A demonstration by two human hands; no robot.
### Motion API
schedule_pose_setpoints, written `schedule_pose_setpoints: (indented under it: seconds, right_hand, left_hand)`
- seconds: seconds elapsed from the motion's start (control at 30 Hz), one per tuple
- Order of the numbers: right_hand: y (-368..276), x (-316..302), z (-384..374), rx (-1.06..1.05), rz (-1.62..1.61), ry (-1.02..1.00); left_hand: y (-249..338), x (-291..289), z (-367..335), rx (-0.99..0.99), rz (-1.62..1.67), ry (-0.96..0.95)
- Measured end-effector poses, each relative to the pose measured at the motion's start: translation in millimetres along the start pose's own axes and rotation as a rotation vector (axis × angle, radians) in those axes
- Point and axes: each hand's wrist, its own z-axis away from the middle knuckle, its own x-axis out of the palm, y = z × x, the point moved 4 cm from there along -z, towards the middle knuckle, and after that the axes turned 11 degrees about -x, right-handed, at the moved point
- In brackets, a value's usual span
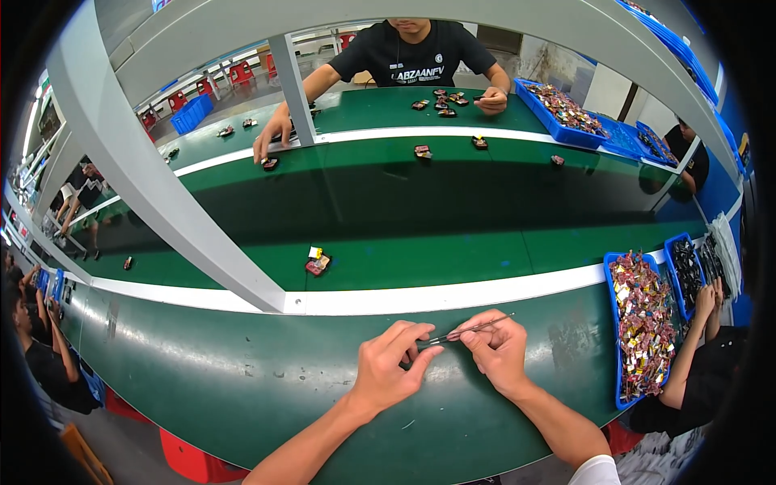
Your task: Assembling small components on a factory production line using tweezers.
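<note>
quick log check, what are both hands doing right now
Left hand: closed, holding a small part, mostly hidden.
Right hand: closed, holding a thin tool.

And here's the lettering, on the black T-shirt (423,50) at top centre: a bold line of white capitals (418,73) runs across the chest, with smaller white print (396,65) near it, too tiny to make out, and a little round white emblem (439,58) just above.

Pale glare across green tabletop (267,360)
</note>
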Motion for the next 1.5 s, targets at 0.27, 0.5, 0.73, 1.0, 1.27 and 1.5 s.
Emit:
schedule_pose_setpoints:
  seconds: [0.27,0.5,0.73,1.0,1.27,1.5]
  right_hand:
    - [1.2,-3.4,2.0,0.029,0.039,-0.029]
    - [1.5,0.3,1.2,-0.010,0.013,-0.031]
    - [-0.2,2.4,1.7,0.004,0.040,-0.053]
    - [0.8,5.0,0.8,-0.015,-0.010,-0.046]
    - [-3.7,7.8,-0.6,-0.057,0.057,-0.051]
    - [-8.4,-0.1,-0.9,0.027,0.032,-0.058]
  left_hand:
    - [0.7,-1.2,-2.3,-0.001,0.015,-0.015]
    - [4.6,-3.1,-2.1,-0.013,0.018,-0.008]
    - [2.4,-3.6,-0.7,-0.001,0.010,-0.032]
    - [0.9,-5.1,-1.9,-0.086,0.084,-0.067]
    - [9.2,-8.1,-0.6,0.033,0.023,0.005]
    - [13.2,-5.9,0.5,0.163,-0.070,0.077]
